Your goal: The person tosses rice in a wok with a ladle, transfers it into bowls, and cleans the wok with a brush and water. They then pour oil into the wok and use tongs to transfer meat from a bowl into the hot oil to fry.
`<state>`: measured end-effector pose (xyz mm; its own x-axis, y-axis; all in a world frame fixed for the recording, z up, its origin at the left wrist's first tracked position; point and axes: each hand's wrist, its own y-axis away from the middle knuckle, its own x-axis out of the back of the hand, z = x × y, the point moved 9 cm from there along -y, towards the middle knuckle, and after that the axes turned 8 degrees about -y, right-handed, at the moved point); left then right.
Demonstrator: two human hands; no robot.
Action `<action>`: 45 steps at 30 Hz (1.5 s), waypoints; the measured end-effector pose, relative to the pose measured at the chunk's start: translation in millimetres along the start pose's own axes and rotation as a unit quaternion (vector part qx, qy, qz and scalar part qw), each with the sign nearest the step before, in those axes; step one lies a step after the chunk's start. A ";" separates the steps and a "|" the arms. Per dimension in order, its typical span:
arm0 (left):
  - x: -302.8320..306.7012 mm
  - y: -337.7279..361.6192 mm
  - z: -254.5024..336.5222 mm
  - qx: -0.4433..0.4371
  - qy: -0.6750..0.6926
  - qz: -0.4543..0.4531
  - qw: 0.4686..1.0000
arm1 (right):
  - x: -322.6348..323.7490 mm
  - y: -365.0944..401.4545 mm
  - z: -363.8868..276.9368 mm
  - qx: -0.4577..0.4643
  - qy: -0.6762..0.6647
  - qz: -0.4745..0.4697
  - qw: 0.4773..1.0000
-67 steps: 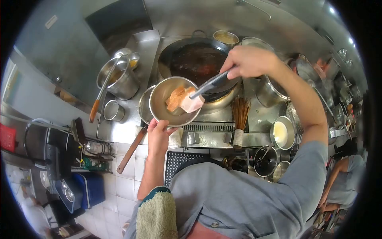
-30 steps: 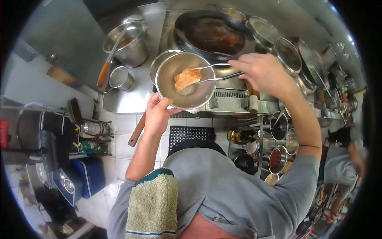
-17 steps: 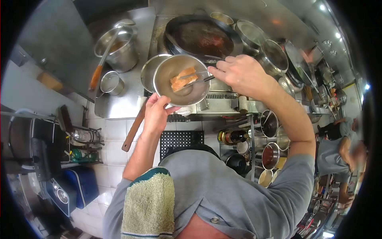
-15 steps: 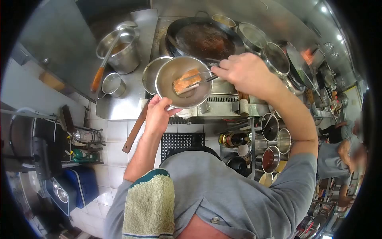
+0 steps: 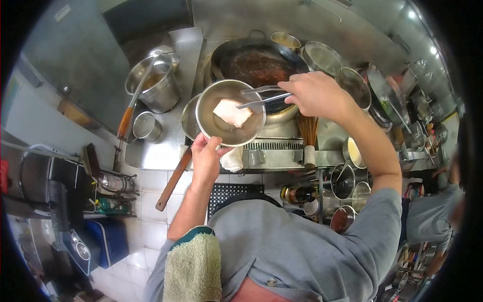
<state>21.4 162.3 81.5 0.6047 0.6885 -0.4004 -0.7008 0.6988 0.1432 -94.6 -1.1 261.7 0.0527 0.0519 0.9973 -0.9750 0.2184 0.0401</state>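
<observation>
My left hand [image 5: 207, 155] grips the near rim of a steel mixing bowl [image 5: 207, 123], thumb over the edge, above the counter. A pale slab of meat [image 5: 232, 112] with browned edges lies in the bowl. In my right hand [image 5: 314, 94], closed around them, are metal tongs [image 5: 271, 98] that reach over the bowl's right rim. Their tips are spread; one is near the meat's right side, and whether it touches cannot be made out. Behind the bowl stands a large dark wok [image 5: 256, 63] with brownish liquid in it.
A tall steel pot [image 5: 160, 93] with a wooden-handled ladle [image 5: 127, 121] stands at the left beside a small steel cup [image 5: 147, 127]. A long wooden handle [image 5: 173, 181] juts over the counter's front edge. A bamboo brush [image 5: 308, 136] stands at right. Another person [image 5: 430, 216] is at far right.
The meat has turned from its golden-brown face to its pale face in the bowl. The tongs had it between their tips; now these are spread apart. The bowl sits slightly lower in view.
</observation>
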 end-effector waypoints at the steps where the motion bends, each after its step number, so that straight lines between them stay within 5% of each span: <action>1: -2.0 -2.2 0.6 -0.007 0.004 0.002 1.000 | 1.6 4.4 -4.2 -0.017 0.032 -0.004 0.999; 9: -0.1 -13.8 -19.9 -0.027 0.044 -0.005 0.999 | -35.4 12.9 -54.4 0.024 0.095 0.104 0.990; 16: 4.9 -16.9 -29.4 -0.024 0.046 -0.045 0.998 | -31.4 2.4 -39.0 -0.008 0.025 0.021 0.999; 21: 5.3 -12.8 -26.9 0.007 0.046 -0.042 0.998 | -43.7 3.5 42.7 -0.007 -0.401 -0.007 0.916; 25: 17.1 -17.6 -27.8 0.007 0.044 -0.023 0.999 | -55.2 20.9 97.5 -0.188 -0.597 -0.010 0.780; 29: 30.6 -8.2 -18.4 0.016 0.039 -0.017 0.999 | -30.8 -15.8 146.7 -0.177 -0.409 0.048 0.894; 32: 52.5 -0.5 -33.1 0.025 0.039 0.014 0.999 | -68.9 -77.1 172.7 -0.101 -0.194 0.003 0.976; 39: 67.5 27.8 -34.2 0.033 0.049 0.073 0.996 | -138.0 -158.5 148.5 -0.133 -0.124 -0.204 0.962; 45: 72.2 34.7 -25.6 0.021 0.035 0.080 0.996 | -42.8 -130.2 137.4 -0.074 -0.032 -0.028 0.996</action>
<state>31.1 231.3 34.4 0.4571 0.7776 -0.4317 -0.7693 0.5892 0.2469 0.5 -165.6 222.3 0.0885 -0.0257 0.9957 -0.9278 0.3615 0.0918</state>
